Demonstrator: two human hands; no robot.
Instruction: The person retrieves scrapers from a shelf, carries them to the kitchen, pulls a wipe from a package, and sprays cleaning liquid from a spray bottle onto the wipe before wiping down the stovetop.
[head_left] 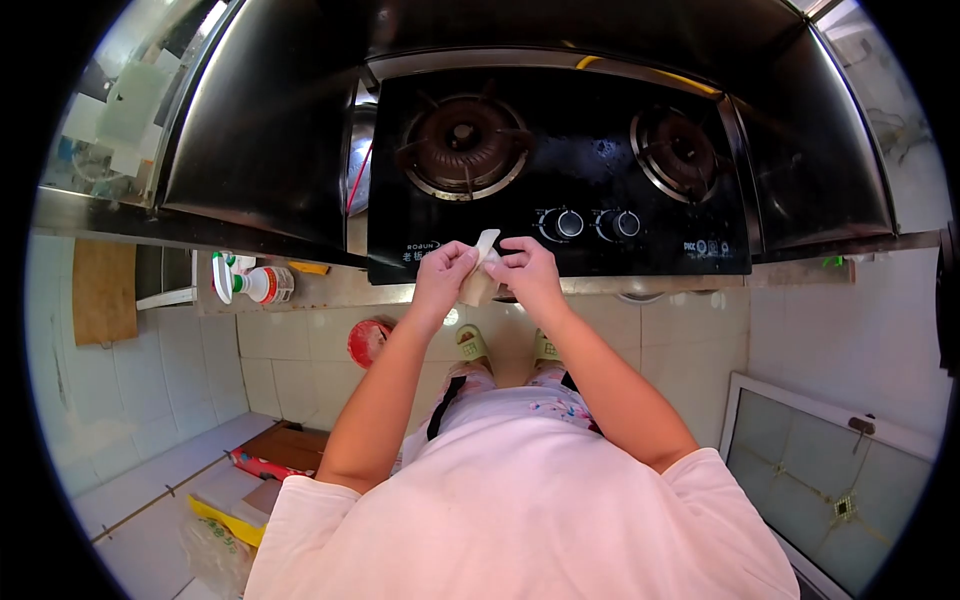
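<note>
A small cream-coloured cloth (480, 286), crumpled and hanging downward, is pinched between both hands at the front edge of the gas stove (560, 255). My left hand (445, 272) grips its left side with thumb and fingers. From the other side, my right hand (530, 272) holds it with bent fingers. Whether it is woven cloth or thick paper is hard to tell. Just beyond the hands, two control knobs (569, 223) sit on the black glass top. A large left burner (464, 146) and a smaller right burner (684, 153) lie farther back.
On the counter at left lies a spray bottle (262, 285) with a green and white trigger. A red bucket (369, 342) stands on the floor below. Dark metal panels (265, 120) flank the stove. A framed glass door (840, 480) is at lower right.
</note>
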